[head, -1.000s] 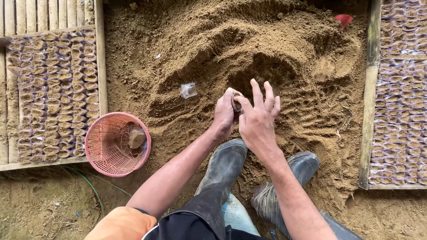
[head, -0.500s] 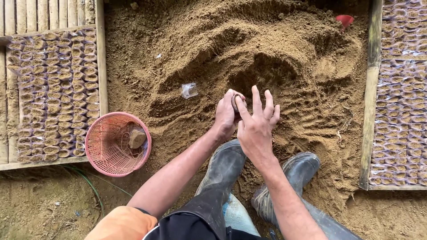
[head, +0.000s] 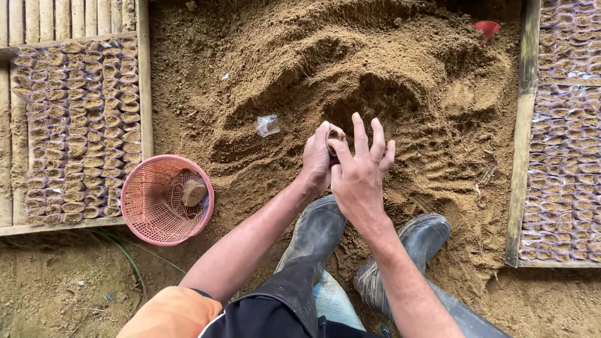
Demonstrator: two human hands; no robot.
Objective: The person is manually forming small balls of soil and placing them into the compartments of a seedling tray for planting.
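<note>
Small soil-filled bag (head: 333, 139), a little tube-shaped seedling pouch, sits in the person's left hand (head: 318, 161), just above a big mound of loose brown soil (head: 375, 75).

Head view, looking straight down: the left hand's fingers are curled closed around the pouch, holding it roughly upright so its open mouth faces up toward the camera. Its long axis seems to run up and down, though most of the pouch is hidden inside the fist, so the exact tilt cannot be told. This grip likely keeps the mouth open and level so soil stays in.

The right hand (head: 360, 178) lies just beside and partly over the left. Its fingers (head: 359, 134) are spread open and hold nothing, with the thumb and forefinger touching the pouch's rim, probably pressing soil in.

Two grey rubber boots (head: 313, 235) stand at the mound's near edge, so the soil is within easy reach.

An empty clear bag (head: 267, 125) lies on the soil to the left. A pink mesh basket (head: 150, 219) holding a stone (head: 193, 191) rests on the ground farther left. Wooden-framed beds of filled pouches (head: 81, 125) flank both sides. A small red object (head: 487, 28) pokes from the soil at top right.
</note>
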